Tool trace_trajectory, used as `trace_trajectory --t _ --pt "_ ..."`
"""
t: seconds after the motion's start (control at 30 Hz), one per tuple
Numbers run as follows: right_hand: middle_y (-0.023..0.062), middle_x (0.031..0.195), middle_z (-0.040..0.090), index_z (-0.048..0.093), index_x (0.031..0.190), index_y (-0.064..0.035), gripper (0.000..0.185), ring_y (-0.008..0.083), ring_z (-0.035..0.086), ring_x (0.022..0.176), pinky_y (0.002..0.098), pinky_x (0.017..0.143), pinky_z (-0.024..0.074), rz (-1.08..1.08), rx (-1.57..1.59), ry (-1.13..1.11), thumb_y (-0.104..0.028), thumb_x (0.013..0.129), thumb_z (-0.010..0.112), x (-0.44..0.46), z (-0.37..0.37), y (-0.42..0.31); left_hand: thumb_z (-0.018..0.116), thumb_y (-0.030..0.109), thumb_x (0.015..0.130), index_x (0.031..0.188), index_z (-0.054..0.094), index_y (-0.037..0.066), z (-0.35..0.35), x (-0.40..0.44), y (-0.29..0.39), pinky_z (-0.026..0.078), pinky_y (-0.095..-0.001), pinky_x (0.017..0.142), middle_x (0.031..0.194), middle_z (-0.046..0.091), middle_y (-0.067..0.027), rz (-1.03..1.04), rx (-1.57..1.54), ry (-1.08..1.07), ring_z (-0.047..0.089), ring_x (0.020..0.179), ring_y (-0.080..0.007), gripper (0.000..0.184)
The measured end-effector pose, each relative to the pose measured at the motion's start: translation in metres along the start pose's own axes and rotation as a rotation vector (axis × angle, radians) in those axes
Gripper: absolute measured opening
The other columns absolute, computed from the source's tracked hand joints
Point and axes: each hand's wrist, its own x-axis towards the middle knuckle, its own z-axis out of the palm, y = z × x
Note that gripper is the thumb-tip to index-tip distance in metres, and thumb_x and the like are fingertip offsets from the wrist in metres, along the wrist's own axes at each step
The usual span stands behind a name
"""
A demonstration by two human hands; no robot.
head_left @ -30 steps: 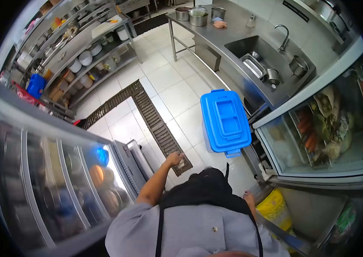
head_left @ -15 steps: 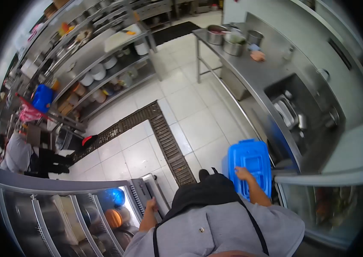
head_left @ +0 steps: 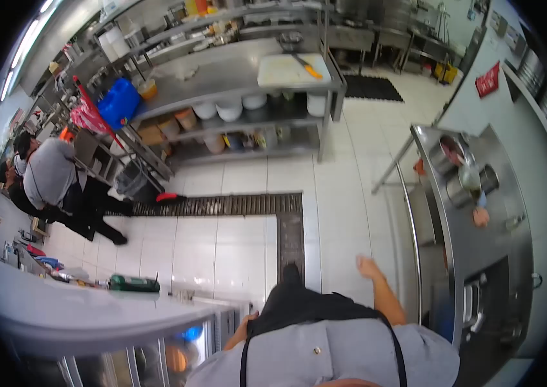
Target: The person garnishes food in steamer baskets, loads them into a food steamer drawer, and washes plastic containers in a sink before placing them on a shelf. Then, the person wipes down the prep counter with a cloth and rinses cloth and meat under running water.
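Note:
My right hand [head_left: 369, 267] is out in front of my right side above the white tile floor, with nothing visible in it and its fingers loosely extended. My left hand [head_left: 246, 324] is low at my left side, beside the edge of the refrigerator [head_left: 112, 322]. Its fingers are mostly hidden against my dark apron [head_left: 318, 306], so what it touches is unclear. Through the refrigerator front, a blue-topped container [head_left: 192, 333] and an orange-topped container [head_left: 176, 356] show behind glass.
A steel counter [head_left: 438, 222] with pots [head_left: 464, 188] and a sink [head_left: 487, 290] runs along my right. Ahead is a steel table [head_left: 202, 77] bearing a cutting board [head_left: 286, 69] and an orange-handled knife [head_left: 312, 69]. A floor drain [head_left: 291, 235] crosses the tiles. Other people [head_left: 54, 174] stand at left.
My view has swung and tilted up, so the blue lidded bin near my right hand is out of sight. My right hand now hangs over the floor. My left hand is closer to my body.

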Motion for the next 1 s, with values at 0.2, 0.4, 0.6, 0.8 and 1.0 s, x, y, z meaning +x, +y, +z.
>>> trace_trajectory --t 0.2,0.4,0.6,0.8,1.0 --pt "0.0207 0.114 0.063 0.065 0.111 -0.006 0.038 0.0376 0.058 0.109 0.0431 0.095 0.0464 0.248 0.04 -0.366 -0.029 0.083 0.056 0.029 0.024 0.019 0.041 0.051 0.095 0.095 0.064 -0.004 -0.191 0.156 0.157 0.051 -0.0477 0.075 0.091 0.066 -0.0245 -0.072 -0.225 0.125 0.066 0.081 -0.0332 0.06" --pt "0.0182 0.092 0.069 0.065 0.111 -0.0036 0.037 0.0276 0.067 0.073 0.037 0.065 0.0543 0.479 0.229 -0.318 -0.027 0.082 0.063 0.105 0.012 0.023 0.043 0.051 0.093 0.101 0.064 -0.005 -0.318 0.292 0.287 0.048 -0.0442 0.086 0.096 0.066 -0.0258 0.23 -0.226 0.389 0.063 0.097 -0.0393 0.06" --pt "0.0158 0.079 0.068 0.064 0.11 -0.0043 0.034 0.0226 0.065 0.057 0.0342 0.051 0.0524 0.566 0.284 -0.436 -0.024 0.083 0.062 0.27 -0.012 0.024 0.045 0.05 0.093 0.1 0.066 -0.001 -0.39 0.346 0.376 0.048 -0.0434 0.086 0.097 0.066 -0.025 0.194 -0.259 0.269 0.063 0.098 -0.0386 0.055" --pt "0.0212 0.11 0.064 0.064 0.11 -0.0059 0.038 0.0378 0.057 0.11 0.0421 0.094 0.0469 0.03 -0.1 -0.265 -0.029 0.081 0.062 0.48 -0.074 0.046 0.066 0.024 0.086 0.097 0.063 -0.001 -0.624 0.375 0.486 0.049 -0.043 0.07 0.084 0.065 -0.0188 0.704 -0.097 0.966 0.063 0.081 -0.0355 0.027" --pt "0.0195 0.088 0.066 0.061 0.111 -0.0015 0.034 0.0302 0.063 0.08 0.0378 0.072 0.0504 0.263 0.225 0.251 -0.019 0.082 0.059 0.596 -0.193 -0.045 0.067 0.014 0.081 0.114 0.058 0.003 -0.989 0.271 0.711 0.047 -0.0446 0.084 0.104 0.058 -0.0211 1.147 0.203 1.684 0.057 0.099 -0.0397 0.035"
